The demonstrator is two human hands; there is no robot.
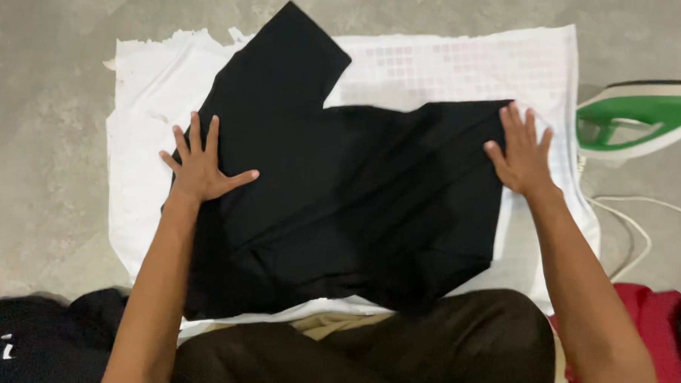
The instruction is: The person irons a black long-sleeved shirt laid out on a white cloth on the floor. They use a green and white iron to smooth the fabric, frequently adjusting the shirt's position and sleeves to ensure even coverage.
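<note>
Concrete floor [50, 91] is carrying white cloth [143, 117] padding under black garment [340, 191]; left hand [199, 164] and right hand [523, 154] are pressing flat, fingers spread, smoothing it; green iron [637, 117] is waiting aside.

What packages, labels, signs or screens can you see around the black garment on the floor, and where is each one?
No packages, signs or screens in view.
Small white mark: bottom left, on the dark clothing heaped on the floor; too small to tell whether it is a label or a print.
Faint pink and grey grid of squares: printed on the white cloth, above the black garment.
</note>
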